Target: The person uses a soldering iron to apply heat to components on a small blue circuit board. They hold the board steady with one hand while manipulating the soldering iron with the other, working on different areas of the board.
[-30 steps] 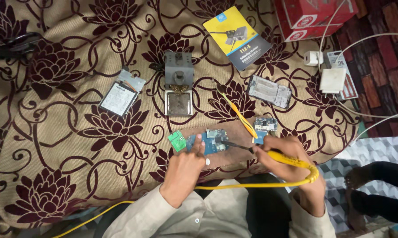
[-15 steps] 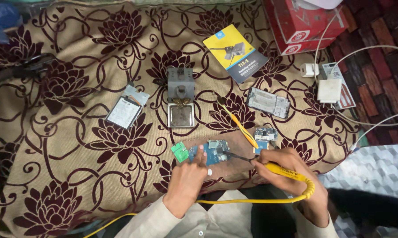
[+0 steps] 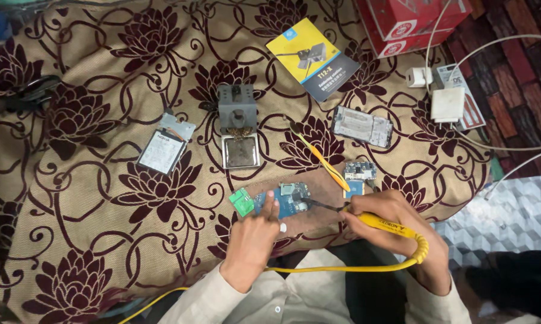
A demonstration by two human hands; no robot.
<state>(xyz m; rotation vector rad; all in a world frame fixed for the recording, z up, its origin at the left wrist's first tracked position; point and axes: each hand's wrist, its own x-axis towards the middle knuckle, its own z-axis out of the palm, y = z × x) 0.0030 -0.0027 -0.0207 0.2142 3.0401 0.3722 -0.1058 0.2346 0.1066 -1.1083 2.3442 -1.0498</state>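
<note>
A brown floral cloth (image 3: 102,240) covers the work surface, with a grey soldering stand (image 3: 239,123) near its middle. Below the stand, the left hand (image 3: 255,237) presses extended fingertips onto a blue circuit board (image 3: 285,201). The right hand (image 3: 390,225) wraps its fingers around a yellow soldering iron (image 3: 381,223), tip touching the board.

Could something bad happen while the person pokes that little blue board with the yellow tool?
Maybe. The left hand presses the blue board close to the iron tip, so a finger might get burned. The work lies on a cloth, which a slipped tip could scorch. The yellow cord loops by the right hand and might snag.
</note>
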